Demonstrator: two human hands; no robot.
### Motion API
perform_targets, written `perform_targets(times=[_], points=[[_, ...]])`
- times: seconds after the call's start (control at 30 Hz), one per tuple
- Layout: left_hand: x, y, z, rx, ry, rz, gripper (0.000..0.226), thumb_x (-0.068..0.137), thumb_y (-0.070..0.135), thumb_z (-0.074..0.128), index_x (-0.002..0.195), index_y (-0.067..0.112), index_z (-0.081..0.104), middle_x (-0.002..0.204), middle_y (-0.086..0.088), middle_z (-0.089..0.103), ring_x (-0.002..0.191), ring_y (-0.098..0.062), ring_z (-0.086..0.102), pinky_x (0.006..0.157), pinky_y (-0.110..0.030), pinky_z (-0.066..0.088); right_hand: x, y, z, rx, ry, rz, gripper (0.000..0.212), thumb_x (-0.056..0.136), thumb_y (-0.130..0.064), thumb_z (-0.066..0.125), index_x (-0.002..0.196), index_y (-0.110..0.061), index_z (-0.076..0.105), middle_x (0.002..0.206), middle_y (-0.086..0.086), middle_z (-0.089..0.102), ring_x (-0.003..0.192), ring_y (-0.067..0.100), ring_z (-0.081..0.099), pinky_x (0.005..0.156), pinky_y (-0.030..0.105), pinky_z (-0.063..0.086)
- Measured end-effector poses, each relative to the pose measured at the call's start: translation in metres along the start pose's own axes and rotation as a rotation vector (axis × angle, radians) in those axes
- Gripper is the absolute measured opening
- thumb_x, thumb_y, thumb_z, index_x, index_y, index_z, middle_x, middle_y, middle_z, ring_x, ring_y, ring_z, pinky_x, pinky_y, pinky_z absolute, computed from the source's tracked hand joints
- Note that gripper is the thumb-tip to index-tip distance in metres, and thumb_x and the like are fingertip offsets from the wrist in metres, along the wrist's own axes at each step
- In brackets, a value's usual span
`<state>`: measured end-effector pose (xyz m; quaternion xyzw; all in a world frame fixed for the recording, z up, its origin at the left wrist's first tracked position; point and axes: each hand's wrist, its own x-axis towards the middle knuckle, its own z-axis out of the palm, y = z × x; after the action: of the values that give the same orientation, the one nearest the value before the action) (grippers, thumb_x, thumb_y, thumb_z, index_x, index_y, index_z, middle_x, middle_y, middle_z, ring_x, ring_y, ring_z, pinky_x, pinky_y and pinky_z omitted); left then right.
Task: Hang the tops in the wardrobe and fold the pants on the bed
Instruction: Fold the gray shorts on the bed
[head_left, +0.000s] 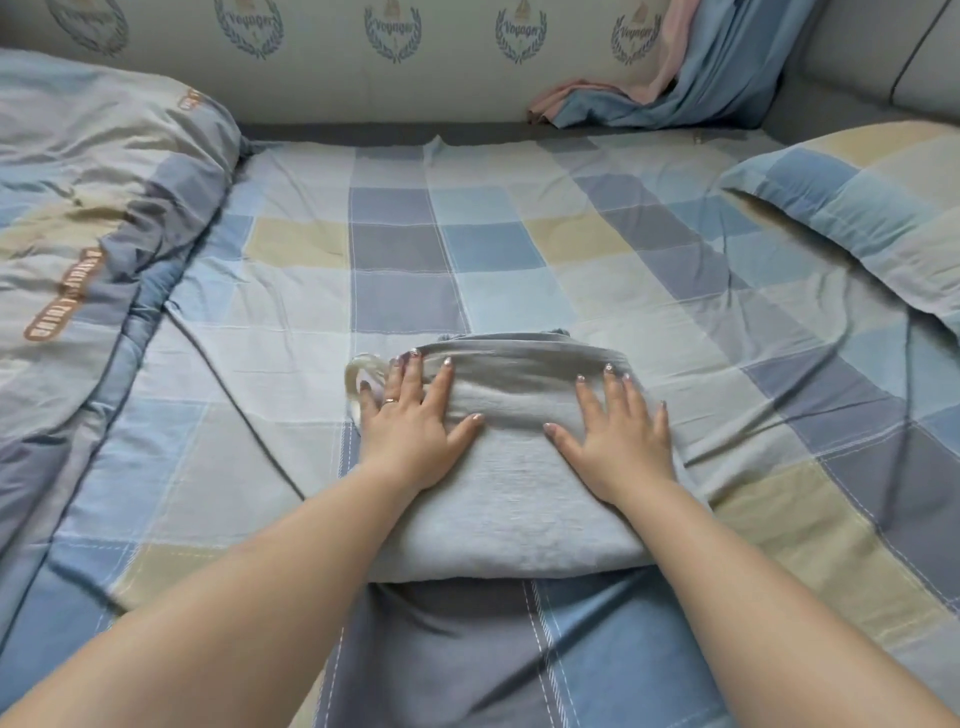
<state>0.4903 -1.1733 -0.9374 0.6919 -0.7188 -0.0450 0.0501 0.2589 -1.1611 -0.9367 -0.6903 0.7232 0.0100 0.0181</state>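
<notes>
Checked bedding in blue, grey and cream covers the bed (395, 280) from the near edge to the far wall, and it serves as the work surface.

Nearest the person, the folded grey pants (506, 483) lie flat on the sheet, square to the bed edge. The left hand (413, 431) presses on the left part of the bundle, fingers spread and flat, clamped on nothing. The right hand (615, 439) presses on the right part in the same way, fingers apart, palm down. A pale drawstring loop (361, 376) sticks out at the far left corner, just beside the left fingertips.

Procedure, as judged from this position: the step in hand appears to be flattening the fold.
- Keep both palms flat and press evenly, working outward to push air out of the layers.
- Tuck the drawstring loop under the top layer so the bundle stays tidy.
- Check that the far edges line up.

Surroundings: a bunched quilt (88, 208) lies to the left and a pillow (862, 208) to the right, both well apart from the bundle; neither obstructs it. At the far side, a pink and blue cloth (675, 78) hangs against the printed headboard (332, 47). No wardrobe is in sight.
</notes>
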Motion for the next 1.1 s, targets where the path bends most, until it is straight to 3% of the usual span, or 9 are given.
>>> perform_targets(times=[0.13,0.27,0.3,0.4,0.5,0.6,0.73,0.97,1.1], points=[[0.002,-0.017,-0.019,-0.122,-0.088,-0.038,0.082,0.087,0.070,0.036,0.152,0.029,0.007,0.161,-0.006,0.008,0.148,-0.021,0.008,0.117,-0.046,0.009,0.007,0.013,-0.015,0.197,-0.159,0.067,0.087,0.081,-0.077,0.031,0.151,-0.030,0.007,0.160,0.001,0.000,0.147,0.020,0.004,0.115,0.050,0.010],[-0.021,-0.044,-0.046,-0.348,0.216,-0.062,0.073,0.084,0.057,0.056,0.144,0.021,0.036,0.148,-0.009,0.036,0.136,-0.027,0.034,0.109,-0.044,0.030,0.004,0.046,-0.042,0.556,-0.020,0.301,0.082,0.083,-0.059,0.056,0.144,-0.010,0.032,0.146,0.015,0.040,0.133,0.031,0.039,0.105,0.038,0.034],[-0.031,-0.056,-0.050,-0.388,0.217,-0.092,0.069,0.083,0.057,0.058,0.140,0.021,0.042,0.140,-0.008,0.044,0.129,-0.026,0.043,0.104,-0.043,0.037,0.000,0.055,-0.044,0.594,-0.042,0.348,0.080,0.083,-0.058,0.057,0.142,-0.009,0.036,0.142,0.015,0.046,0.128,0.033,0.044,0.101,0.037,0.038],[-0.056,-0.073,-0.054,-0.410,-0.024,-0.165,0.045,0.081,0.062,0.056,0.106,0.025,0.062,0.106,0.005,0.065,0.101,-0.017,0.062,0.086,-0.036,0.050,-0.019,0.066,-0.041,0.785,-0.153,0.387,0.060,0.082,-0.057,0.061,0.121,-0.013,0.059,0.126,0.008,0.059,0.102,0.025,0.059,0.082,0.033,0.047],[-0.054,-0.067,-0.054,-0.599,-0.140,-0.230,0.040,0.082,0.059,0.059,0.095,0.021,0.061,0.094,0.004,0.066,0.089,-0.017,0.064,0.084,-0.033,0.052,-0.023,0.060,-0.040,0.958,-0.235,0.360,0.039,0.078,-0.053,0.068,0.091,-0.017,0.064,0.097,0.000,0.066,0.081,0.013,0.059,0.071,0.029,0.044],[-0.043,-0.049,-0.054,-0.927,-0.282,-0.305,0.043,0.083,0.053,0.065,0.103,0.016,0.062,0.094,0.002,0.064,0.088,-0.016,0.062,0.081,-0.032,0.052,-0.021,0.050,-0.036,1.229,-0.359,0.370,0.036,0.079,-0.038,0.073,0.103,-0.012,0.064,0.091,0.004,0.072,0.083,0.020,0.068,0.069,0.030,0.052],[-0.033,-0.035,-0.048,-1.270,-0.350,-0.371,0.041,0.084,0.030,0.072,0.118,0.014,0.054,0.111,-0.008,0.066,0.098,-0.022,0.066,0.082,-0.036,0.055,-0.019,0.048,-0.028,1.398,-0.357,0.312,0.041,0.081,-0.021,0.072,0.118,-0.011,0.059,0.105,0.011,0.070,0.095,0.027,0.067,0.079,0.035,0.052],[-0.050,-0.022,-0.046,-1.293,-0.213,-0.210,0.026,0.084,0.023,0.072,0.108,0.024,0.062,0.094,0.004,0.073,0.086,-0.011,0.071,0.062,-0.018,0.053,-0.062,0.055,-0.035,1.594,-0.198,0.256,0.029,0.083,-0.011,0.067,0.111,-0.015,0.060,0.102,0.008,0.071,0.089,0.020,0.069,0.071,0.030,0.053],[-0.074,-0.004,-0.069,-1.370,-0.293,-0.147,0.021,0.088,0.013,0.066,0.106,0.023,0.064,0.090,0.004,0.075,0.083,-0.010,0.071,0.060,-0.018,0.054,-0.117,0.067,-0.063,1.678,-0.184,0.274,0.024,0.086,-0.007,0.062,0.108,-0.016,0.059,0.095,0.004,0.073,0.081,0.016,0.070,0.065,0.027,0.056]])
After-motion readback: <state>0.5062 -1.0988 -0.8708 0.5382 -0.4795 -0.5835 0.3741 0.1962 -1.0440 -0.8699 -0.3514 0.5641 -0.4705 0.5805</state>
